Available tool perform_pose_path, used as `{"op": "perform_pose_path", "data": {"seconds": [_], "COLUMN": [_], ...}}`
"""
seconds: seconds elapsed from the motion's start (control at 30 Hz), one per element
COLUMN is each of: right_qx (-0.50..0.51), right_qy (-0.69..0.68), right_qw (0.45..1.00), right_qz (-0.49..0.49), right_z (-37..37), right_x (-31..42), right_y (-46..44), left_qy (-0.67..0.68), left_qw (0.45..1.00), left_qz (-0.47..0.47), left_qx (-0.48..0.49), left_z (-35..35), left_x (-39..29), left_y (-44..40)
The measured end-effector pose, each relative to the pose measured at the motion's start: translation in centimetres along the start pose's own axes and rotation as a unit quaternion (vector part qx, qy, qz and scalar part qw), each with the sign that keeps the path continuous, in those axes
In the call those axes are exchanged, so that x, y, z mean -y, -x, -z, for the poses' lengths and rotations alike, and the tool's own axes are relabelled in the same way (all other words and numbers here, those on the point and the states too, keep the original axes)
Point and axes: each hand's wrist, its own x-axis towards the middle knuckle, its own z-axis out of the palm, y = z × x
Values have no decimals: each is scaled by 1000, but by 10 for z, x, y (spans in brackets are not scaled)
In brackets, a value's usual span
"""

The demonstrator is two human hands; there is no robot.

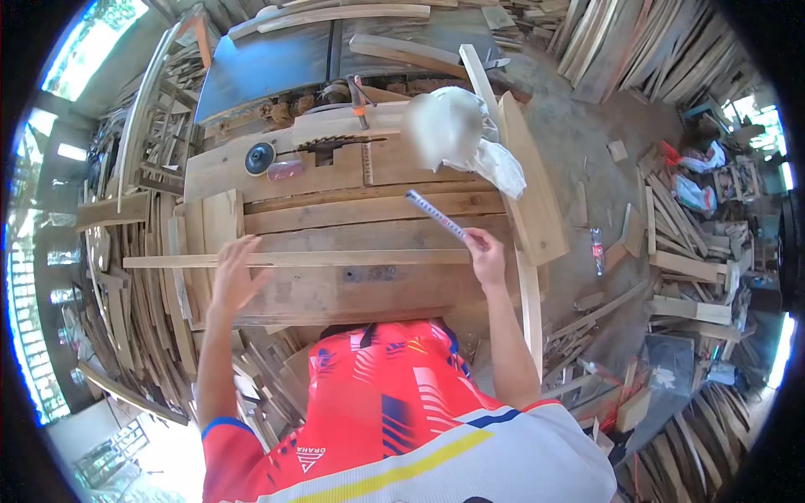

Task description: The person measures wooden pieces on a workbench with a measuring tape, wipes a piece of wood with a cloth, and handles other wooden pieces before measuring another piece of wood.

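Note:
My right hand is closed on one end of a white measuring tape with dark markings. The rest of the tape slants up and left over the boards, and any case is hidden in my fingers. My left hand has its fingers apart and holds nothing. It is over the left part of a long thin wooden strip, which lies crosswise on the wooden workbench. Whether those fingers touch the strip I cannot tell.
Toward the back of the bench are an orange-handled clamp, a round black-topped object, a drill bit and a white cloth bundle. A thick board borders the right side. Stacked lumber stands left; a bottle is at right.

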Motion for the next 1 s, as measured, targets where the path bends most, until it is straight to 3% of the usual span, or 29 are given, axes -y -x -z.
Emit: {"op": "perform_pose_path", "data": {"seconds": [0.1, 0.2, 0.3, 0.4, 0.5, 0.63, 0.7, 0.9, 1.0], "right_qx": [26, 54, 69, 76, 95, 95, 122, 137, 133], "right_qy": [-9, 10, 19, 31, 56, 118, 136, 128, 105], "right_qw": [999, 998, 996, 996, 993, 988, 983, 982, 984], "right_qz": [-20, -36, -55, -29, -44, 45, 22, 28, 47], "right_z": [-1, 4, 11, 12, 16, 11, 12, 12, 12], "right_x": [0, 6, 17, 20, 12, 18, 22, 29, 23], "right_y": [-3, -4, -1, 7, 17, 24, 23, 20, 22], "left_qy": [17, 54, 10, 112, 100, 189, 196, 181, 145], "left_qw": [997, 995, 999, 987, 990, 975, 972, 971, 979], "left_qz": [-66, -49, 28, 101, 62, 22, -19, -149, -133], "left_qx": [43, 74, 37, -58, -84, -118, -128, -56, -52], "left_z": [-34, -61, -76, -88, -96, -100, -99, -119, -135], "left_x": [-60, -112, -130, -140, -148, -180, -200, -221, -220], "left_y": [-21, -38, -38, -35, -28, -39, -51, -79, -77]}}
